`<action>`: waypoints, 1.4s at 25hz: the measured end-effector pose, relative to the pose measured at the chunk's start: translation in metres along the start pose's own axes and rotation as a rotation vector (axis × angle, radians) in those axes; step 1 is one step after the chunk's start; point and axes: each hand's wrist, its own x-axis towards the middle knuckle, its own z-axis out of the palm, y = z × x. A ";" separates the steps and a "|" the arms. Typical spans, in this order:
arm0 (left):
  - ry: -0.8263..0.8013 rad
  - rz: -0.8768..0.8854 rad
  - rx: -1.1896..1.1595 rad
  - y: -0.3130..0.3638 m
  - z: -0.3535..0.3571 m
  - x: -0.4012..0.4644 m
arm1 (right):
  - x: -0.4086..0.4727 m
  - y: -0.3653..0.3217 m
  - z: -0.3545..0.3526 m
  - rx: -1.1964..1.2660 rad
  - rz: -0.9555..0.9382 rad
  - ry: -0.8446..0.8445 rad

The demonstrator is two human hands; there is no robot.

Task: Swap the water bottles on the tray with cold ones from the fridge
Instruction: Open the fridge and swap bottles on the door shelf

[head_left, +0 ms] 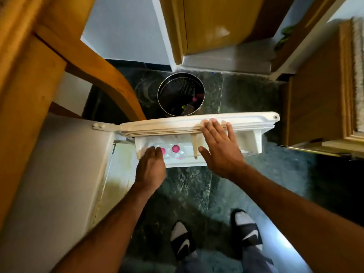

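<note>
The small white fridge [59, 174] stands at the left with its door [197, 123] swung open in front of me. In the door shelf [183, 164] stand two clear water bottles with pink caps [175, 148]. My left hand [150, 166] reaches down onto the left bottle, its fingers curled over the cap, which is mostly hidden. My right hand [218, 146] lies flat with spread fingers on the top edge of the door, to the right of the bottles. No tray is in view.
A round metal waste bin [180, 93] stands on the dark stone floor just behind the fridge door. A wooden chair frame [59, 56] rises at the left, wooden furniture [319, 89] at the right. My feet in dark slippers [212, 239] stand below.
</note>
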 end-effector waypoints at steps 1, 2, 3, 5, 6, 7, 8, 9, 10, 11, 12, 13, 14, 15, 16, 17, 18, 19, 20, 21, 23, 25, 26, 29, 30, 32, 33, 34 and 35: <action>-0.039 0.076 0.041 -0.004 0.006 0.010 | 0.003 -0.001 0.005 -0.002 0.029 0.017; -0.086 0.135 0.074 -0.009 0.012 0.020 | 0.006 -0.006 0.010 0.008 0.068 0.044; -0.123 0.156 0.074 -0.012 0.017 0.030 | 0.006 -0.012 0.013 0.032 0.099 0.096; -0.132 0.117 0.023 -0.016 0.027 0.046 | 0.005 -0.034 0.031 0.087 0.036 0.261; -0.120 0.111 0.012 -0.014 0.030 0.051 | 0.003 -0.050 0.042 0.114 -0.039 0.299; -0.111 0.110 0.004 -0.013 0.035 0.053 | 0.003 -0.067 0.055 0.146 -0.106 0.252; -0.101 0.103 -0.008 -0.011 0.039 0.053 | 0.007 -0.083 0.066 0.201 -0.122 0.126; -0.090 0.091 -0.031 -0.010 0.044 0.052 | 0.014 -0.096 0.077 0.265 -0.070 -0.021; -0.090 0.074 -0.048 -0.010 0.046 0.051 | 0.022 -0.103 0.088 0.315 0.038 -0.145; -0.090 0.062 -0.041 -0.010 0.049 0.050 | 0.032 -0.105 0.100 0.337 0.154 -0.230; -0.083 0.064 0.007 -0.011 0.053 0.052 | 0.041 -0.103 0.112 0.332 0.236 -0.281; -0.074 0.064 0.051 -0.012 0.055 0.054 | 0.050 -0.100 0.119 0.317 0.284 -0.313; -0.071 0.057 0.067 -0.012 0.057 0.058 | 0.059 -0.099 0.125 0.296 0.312 -0.322; -0.079 0.047 0.053 -0.012 0.056 0.061 | 0.066 -0.097 0.127 0.280 0.333 -0.315; -0.087 0.040 0.013 -0.011 0.056 0.063 | 0.071 -0.097 0.127 0.263 0.343 -0.307; -0.092 0.040 -0.025 -0.010 0.054 0.064 | 0.073 -0.096 0.125 0.242 0.341 -0.313; -0.090 0.039 -0.060 -0.008 0.050 0.061 | 0.070 -0.096 0.120 0.217 0.322 -0.334; -0.085 0.041 -0.090 -0.006 0.046 0.055 | 0.064 -0.097 0.113 0.196 0.290 -0.356; -0.076 0.039 -0.114 -0.004 0.040 0.045 | 0.055 -0.098 0.103 0.179 0.245 -0.363; -0.064 0.036 -0.128 -0.002 0.033 0.034 | 0.046 -0.099 0.092 0.166 0.202 -0.361; -0.038 0.011 -0.131 0.007 0.014 0.006 | 0.024 -0.104 0.056 0.152 0.117 -0.347; -0.008 -0.041 -0.117 0.018 -0.012 -0.026 | 0.002 -0.105 0.011 0.153 0.037 -0.331; 0.007 -0.083 -0.116 0.025 -0.031 -0.044 | -0.010 -0.102 -0.017 0.153 -0.012 -0.311; 0.066 -0.263 -0.184 0.037 -0.081 -0.093 | -0.030 -0.093 -0.100 0.163 -0.122 -0.202; 0.089 -0.329 -0.219 0.040 -0.096 -0.106 | -0.029 -0.087 -0.128 0.142 -0.160 -0.155; 0.155 -0.455 -0.279 0.046 -0.125 -0.128 | -0.008 -0.074 -0.176 0.050 -0.274 -0.002; 0.192 -0.504 -0.299 0.049 -0.136 -0.133 | 0.010 -0.068 -0.191 -0.022 -0.321 0.053; 0.227 -0.554 -0.312 0.051 -0.145 -0.139 | 0.032 -0.063 -0.202 -0.112 -0.360 0.059; 0.255 -0.594 -0.322 0.052 -0.153 -0.142 | 0.057 -0.057 -0.207 -0.204 -0.391 0.027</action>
